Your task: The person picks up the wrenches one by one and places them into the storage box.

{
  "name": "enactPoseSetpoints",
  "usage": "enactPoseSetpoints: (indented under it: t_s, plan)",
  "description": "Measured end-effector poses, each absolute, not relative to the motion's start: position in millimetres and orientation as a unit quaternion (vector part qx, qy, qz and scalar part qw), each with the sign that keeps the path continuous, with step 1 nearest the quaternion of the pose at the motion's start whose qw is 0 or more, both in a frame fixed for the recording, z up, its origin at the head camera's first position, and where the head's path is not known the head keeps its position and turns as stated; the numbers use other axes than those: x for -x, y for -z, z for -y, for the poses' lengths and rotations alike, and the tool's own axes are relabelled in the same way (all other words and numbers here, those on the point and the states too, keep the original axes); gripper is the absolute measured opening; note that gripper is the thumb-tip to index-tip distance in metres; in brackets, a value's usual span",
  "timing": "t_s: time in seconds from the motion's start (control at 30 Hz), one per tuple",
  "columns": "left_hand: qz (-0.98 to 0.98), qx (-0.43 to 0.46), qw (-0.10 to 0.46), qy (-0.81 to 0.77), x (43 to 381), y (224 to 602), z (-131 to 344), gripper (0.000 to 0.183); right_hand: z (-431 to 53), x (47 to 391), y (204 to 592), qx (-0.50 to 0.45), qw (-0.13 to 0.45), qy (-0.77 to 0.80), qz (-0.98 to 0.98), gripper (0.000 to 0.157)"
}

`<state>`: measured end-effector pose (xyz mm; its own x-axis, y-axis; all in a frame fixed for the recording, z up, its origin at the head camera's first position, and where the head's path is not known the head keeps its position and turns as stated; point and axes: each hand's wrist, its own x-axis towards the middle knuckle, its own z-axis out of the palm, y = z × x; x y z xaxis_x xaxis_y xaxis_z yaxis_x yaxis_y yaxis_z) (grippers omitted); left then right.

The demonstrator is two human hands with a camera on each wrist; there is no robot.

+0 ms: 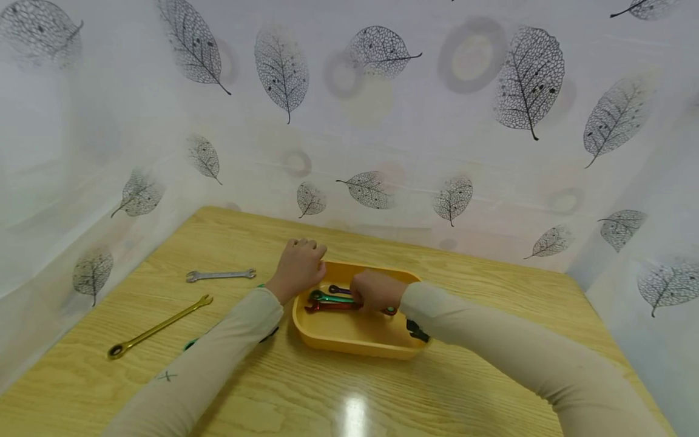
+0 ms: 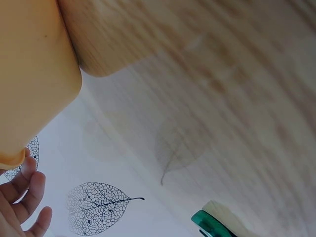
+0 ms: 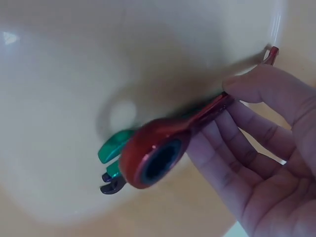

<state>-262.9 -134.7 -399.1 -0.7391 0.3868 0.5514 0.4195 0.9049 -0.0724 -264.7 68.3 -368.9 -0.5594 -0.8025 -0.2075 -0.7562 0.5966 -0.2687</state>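
My left hand (image 1: 298,267) grips the back left corner of a yellow plastic tray (image 1: 355,347). In the left wrist view its fingers (image 2: 30,190) curl at the tray's rim (image 2: 12,160). My right hand (image 1: 378,290) reaches inside the tray and pinches the shaft of a red ratchet wrench (image 3: 155,148) between thumb and fingers. The red wrench's open end (image 1: 312,307) points left. Right beside it lie a green wrench (image 1: 327,298) and a smaller purple wrench (image 1: 340,290), both partly covered by the right hand.
Left of the tray, a silver open-end wrench (image 1: 221,275) and a gold ratchet wrench (image 1: 161,328) lie on the wooden table (image 1: 306,394). A green end (image 1: 190,344) peeks out by the left forearm, mostly hidden. A leaf-printed curtain (image 1: 349,133) hangs behind the table.
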Motion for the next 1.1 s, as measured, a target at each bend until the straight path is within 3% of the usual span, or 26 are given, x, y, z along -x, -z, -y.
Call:
enactPoseSetpoints:
  t_s: [1.1]
  plan:
    - [0.939, 0.211, 0.272, 0.028, 263, 397, 135, 0.014, -65, 264, 379, 0.438, 0.181, 0.076, -0.878, 0.043]
